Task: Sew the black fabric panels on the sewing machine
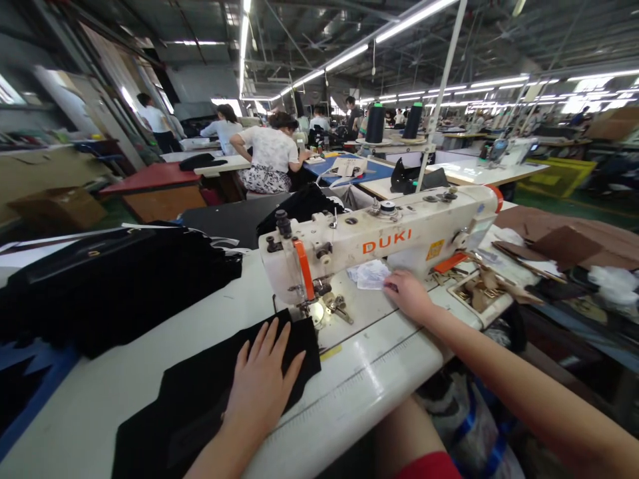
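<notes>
Fingers (268, 339) spread, the left hand (258, 389) lies flat on the black fabric (192, 386), which extends beneath it and leftward, while the right hand (410, 298), curled, touches white slips (368, 274) beside the sewing machine (369, 238), whether gripping them I cannot tell.

Black cloth (187, 392) runs off bottom edge, partly hidden under left hand (262, 382). Right hand (410, 296): fingertips unclear, can't tell if gripping white slips (368, 274). Black pile (124, 279) cropped left.
</notes>
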`<act>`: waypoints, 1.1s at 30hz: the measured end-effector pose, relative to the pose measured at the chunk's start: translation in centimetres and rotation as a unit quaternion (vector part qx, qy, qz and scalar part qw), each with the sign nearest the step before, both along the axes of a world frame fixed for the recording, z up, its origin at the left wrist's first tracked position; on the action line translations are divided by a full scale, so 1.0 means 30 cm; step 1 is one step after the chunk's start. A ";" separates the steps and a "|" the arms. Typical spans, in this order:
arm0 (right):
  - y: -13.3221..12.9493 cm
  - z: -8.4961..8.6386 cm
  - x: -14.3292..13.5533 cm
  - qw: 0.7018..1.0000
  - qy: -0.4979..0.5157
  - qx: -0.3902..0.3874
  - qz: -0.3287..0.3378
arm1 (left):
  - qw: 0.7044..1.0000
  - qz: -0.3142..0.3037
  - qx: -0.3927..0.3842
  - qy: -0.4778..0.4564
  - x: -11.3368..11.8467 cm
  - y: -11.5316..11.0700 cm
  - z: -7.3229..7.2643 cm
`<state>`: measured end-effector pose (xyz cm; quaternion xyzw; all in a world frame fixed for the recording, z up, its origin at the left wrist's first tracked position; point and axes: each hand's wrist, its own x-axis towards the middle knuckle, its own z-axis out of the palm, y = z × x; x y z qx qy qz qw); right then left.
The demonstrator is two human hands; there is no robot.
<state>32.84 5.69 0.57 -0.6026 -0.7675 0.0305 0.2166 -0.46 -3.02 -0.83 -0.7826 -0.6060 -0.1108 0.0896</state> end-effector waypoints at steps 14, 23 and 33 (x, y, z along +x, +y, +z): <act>-0.040 0.032 -0.041 0.993 0.088 0.068 0.029 | 0.979 -0.112 0.159 -0.053 -0.039 -0.021 0.016; -0.210 0.059 -0.432 0.945 0.216 -0.094 0.228 | 0.931 -0.298 0.210 0.004 0.027 -0.077 0.096; -0.267 0.012 -0.461 0.950 0.124 0.016 0.286 | 0.959 -0.207 0.137 -0.134 -0.105 -0.008 0.063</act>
